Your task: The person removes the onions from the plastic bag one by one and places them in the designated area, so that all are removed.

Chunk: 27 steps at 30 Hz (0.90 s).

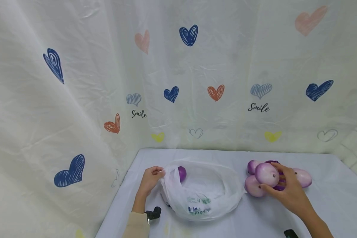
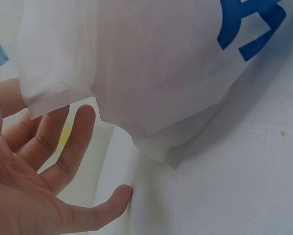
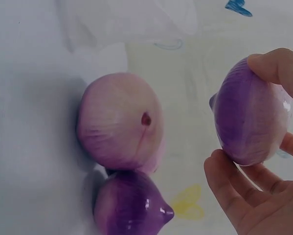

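A white plastic bag (image 1: pixel 208 211) with printed lettering stands with its mouth open, and a purple onion (image 1: pixel 182 174) shows at its left inside. At the bag's left rim my left hand (image 1: pixel 149 180) pinches the plastic, the other fingers spread loosely below the edge in the left wrist view. My right hand (image 1: pixel 291 191) grips a glossy purple-and-white onion (image 3: pixel 254 112) between thumb and fingers, raised off the pile. Beneath and around it lie several more onions, among them a pale one (image 3: pixel 122 122) and a darker one with a pointed tip (image 3: pixel 129 205).
A white cloth covers the table (image 1: pixel 264 221). Behind it hangs a pale curtain (image 1: pixel 196 66) printed with hearts and "Smile". A black device (image 1: pixel 154 213) shows by the left wrist, and another dark piece (image 1: pixel 291 233) by the right forearm.
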### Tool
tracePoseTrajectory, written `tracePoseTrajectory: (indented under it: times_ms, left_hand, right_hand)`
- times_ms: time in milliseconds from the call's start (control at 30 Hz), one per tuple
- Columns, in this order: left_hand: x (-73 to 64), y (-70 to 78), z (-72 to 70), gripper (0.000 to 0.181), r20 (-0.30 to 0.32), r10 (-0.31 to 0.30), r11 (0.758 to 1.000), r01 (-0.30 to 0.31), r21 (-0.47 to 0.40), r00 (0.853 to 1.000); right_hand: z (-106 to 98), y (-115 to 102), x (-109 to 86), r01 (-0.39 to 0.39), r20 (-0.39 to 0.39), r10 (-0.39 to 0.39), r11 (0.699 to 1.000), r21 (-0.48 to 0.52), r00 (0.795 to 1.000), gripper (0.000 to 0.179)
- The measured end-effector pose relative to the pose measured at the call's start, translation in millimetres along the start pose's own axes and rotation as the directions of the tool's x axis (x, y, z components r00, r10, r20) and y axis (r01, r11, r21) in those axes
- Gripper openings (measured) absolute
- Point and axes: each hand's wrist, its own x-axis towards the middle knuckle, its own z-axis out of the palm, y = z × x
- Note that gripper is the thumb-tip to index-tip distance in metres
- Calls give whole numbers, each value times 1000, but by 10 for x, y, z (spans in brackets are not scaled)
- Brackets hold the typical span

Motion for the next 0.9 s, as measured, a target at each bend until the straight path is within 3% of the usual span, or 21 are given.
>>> tracePoseTrajectory:
  times_ms: [233,567,733,900]
  left_hand:
    - [9,-7,1,20,-4,-5,1000,5,2,1000]
    - [18,-28,-1,20,-1,-5,1000,5,-4,1000]
    - [19,-26,0,19,-4,-2,1000,2,-7,1000]
    - [21,-28,2,19,-8,-12,1000,12,0,1000]
  right_hand:
    - [-147,116,-55,-24,-30,22,999,-48,999,84]
    - [-345,296,-180,-166,-14,165,979,-122,986,87]
    - [-433,391,-221,-190,-26,188,976,-110,982,88]
    - [-487,492,-289,-196,-36,193,968,-158,981,89]
